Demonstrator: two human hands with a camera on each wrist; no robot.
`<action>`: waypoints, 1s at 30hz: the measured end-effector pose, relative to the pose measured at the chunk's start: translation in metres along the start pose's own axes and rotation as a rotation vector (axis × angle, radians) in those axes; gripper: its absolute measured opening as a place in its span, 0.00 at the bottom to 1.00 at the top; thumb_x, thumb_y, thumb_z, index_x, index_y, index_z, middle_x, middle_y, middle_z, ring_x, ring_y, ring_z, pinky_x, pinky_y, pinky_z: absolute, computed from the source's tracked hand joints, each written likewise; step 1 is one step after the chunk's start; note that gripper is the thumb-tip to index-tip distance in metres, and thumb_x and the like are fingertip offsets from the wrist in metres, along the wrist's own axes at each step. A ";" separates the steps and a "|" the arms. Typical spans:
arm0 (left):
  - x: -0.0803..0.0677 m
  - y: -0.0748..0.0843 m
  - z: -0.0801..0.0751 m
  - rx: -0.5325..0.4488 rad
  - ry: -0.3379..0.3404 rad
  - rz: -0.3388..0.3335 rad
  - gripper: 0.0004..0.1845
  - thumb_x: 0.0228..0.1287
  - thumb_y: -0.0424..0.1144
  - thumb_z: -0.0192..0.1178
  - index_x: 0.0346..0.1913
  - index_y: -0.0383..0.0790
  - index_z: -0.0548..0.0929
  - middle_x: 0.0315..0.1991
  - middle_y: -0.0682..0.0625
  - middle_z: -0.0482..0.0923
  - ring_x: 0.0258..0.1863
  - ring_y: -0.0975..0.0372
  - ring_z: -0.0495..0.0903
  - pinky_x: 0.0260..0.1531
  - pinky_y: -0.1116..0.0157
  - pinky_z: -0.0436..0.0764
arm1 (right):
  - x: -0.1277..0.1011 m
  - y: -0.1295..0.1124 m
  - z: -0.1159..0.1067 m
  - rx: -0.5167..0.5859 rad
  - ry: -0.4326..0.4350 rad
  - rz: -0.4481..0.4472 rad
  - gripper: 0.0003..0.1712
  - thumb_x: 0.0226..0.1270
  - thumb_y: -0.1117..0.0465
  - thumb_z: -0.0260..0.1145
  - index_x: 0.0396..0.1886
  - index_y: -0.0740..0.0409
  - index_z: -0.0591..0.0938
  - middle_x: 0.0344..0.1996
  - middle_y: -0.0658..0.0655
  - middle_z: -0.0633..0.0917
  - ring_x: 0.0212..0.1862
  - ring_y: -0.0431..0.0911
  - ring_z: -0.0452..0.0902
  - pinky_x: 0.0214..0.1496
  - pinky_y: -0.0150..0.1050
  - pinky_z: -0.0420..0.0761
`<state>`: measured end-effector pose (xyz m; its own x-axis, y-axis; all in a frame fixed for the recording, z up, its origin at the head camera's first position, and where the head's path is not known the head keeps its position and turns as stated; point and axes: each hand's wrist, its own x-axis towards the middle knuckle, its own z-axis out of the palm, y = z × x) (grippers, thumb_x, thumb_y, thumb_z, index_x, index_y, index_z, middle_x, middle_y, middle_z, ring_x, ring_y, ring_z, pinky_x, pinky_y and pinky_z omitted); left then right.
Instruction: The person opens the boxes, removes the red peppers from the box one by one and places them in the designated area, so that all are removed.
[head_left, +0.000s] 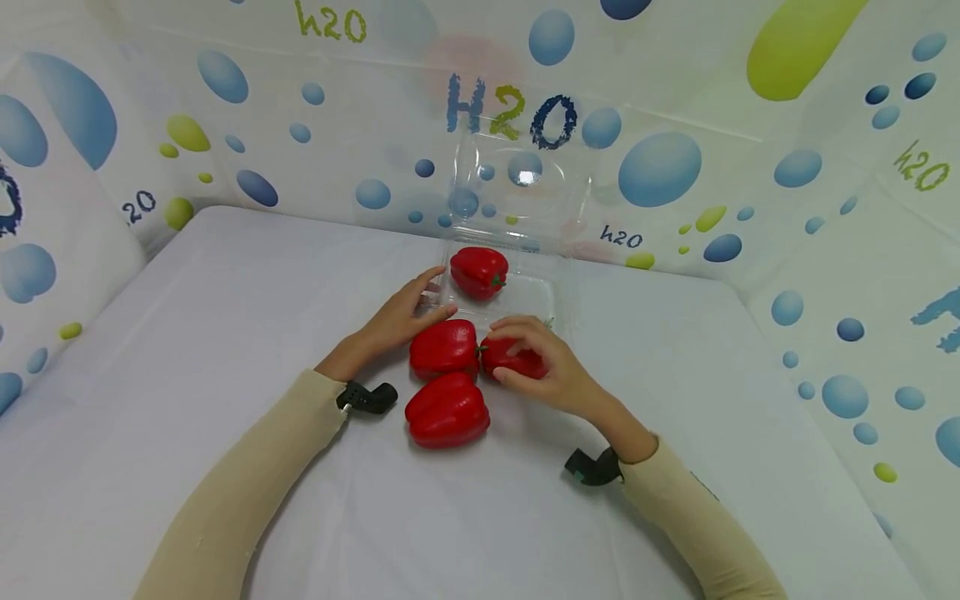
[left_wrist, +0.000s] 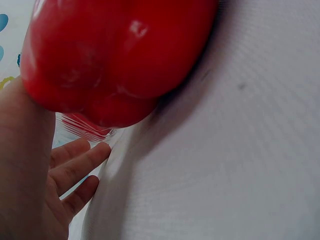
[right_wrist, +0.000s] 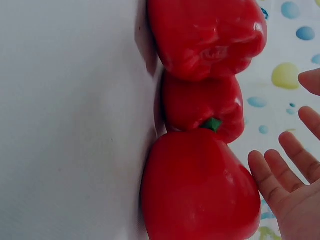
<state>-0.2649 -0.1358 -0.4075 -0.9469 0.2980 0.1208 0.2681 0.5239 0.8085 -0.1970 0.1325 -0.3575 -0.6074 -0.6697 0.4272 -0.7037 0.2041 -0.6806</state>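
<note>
Closest to you, between your two sleeves, sits the near pepper (head_left: 447, 410) on the white bench (head_left: 187, 333), untouched. Just past it lie two more: the middle pepper (head_left: 444, 347) and, on its right and touching it, the right pepper (head_left: 513, 360).

Your right hand (head_left: 542, 367) lies over the right pepper from the right side, fingers curved around its top and far side, thumb at its near edge. In the head view that reads as a grip; the right wrist view shows the fingers (right_wrist: 280, 175) spread and apart from the red skin, so how firm the hold is can't be told.

Your left hand (head_left: 401, 317) rests with straight, relaxed fingers on the near left corner of the clear clamshell tray (head_left: 540, 292), fingertips at its rim, just beside the middle pepper. It holds nothing.

A fourth pepper (head_left: 478, 272) already lies inside the tray, at its back left. The tray's lid (head_left: 525, 179) stands open against the bubble-print wall (head_left: 675, 167).

Key relation: the tray lies straight ahead of the right pepper, away from you, and its open space is at front right. The right pepper's long axis runs left-right, stem toward the middle pepper. Your right hand is the nearer one to that space.
</note>
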 end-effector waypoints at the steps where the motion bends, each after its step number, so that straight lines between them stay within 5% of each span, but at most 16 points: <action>1: 0.000 0.000 0.000 0.001 0.000 -0.001 0.42 0.65 0.51 0.60 0.77 0.52 0.52 0.68 0.39 0.65 0.64 0.44 0.69 0.61 0.45 0.72 | 0.000 0.000 -0.001 0.001 0.003 0.001 0.29 0.55 0.71 0.70 0.58 0.61 0.75 0.60 0.62 0.74 0.60 0.53 0.70 0.50 0.51 0.83; 20: -0.002 0.001 -0.003 -0.007 0.001 -0.010 0.42 0.65 0.50 0.61 0.77 0.50 0.52 0.68 0.39 0.64 0.64 0.44 0.69 0.61 0.46 0.73 | 0.015 0.013 -0.011 0.136 0.054 0.036 0.29 0.57 0.76 0.67 0.59 0.68 0.71 0.58 0.66 0.74 0.59 0.51 0.72 0.52 0.40 0.83; 30: -0.001 0.002 -0.001 -0.010 -0.006 -0.010 0.42 0.65 0.51 0.61 0.77 0.52 0.52 0.68 0.39 0.64 0.65 0.45 0.69 0.62 0.46 0.72 | 0.025 0.019 -0.018 0.208 0.109 0.177 0.24 0.63 0.74 0.62 0.59 0.70 0.72 0.57 0.68 0.75 0.60 0.60 0.70 0.54 0.33 0.80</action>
<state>-0.2639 -0.1363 -0.4053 -0.9482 0.2982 0.1094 0.2572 0.5188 0.8153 -0.2316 0.1328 -0.3490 -0.7582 -0.5536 0.3446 -0.4992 0.1527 -0.8529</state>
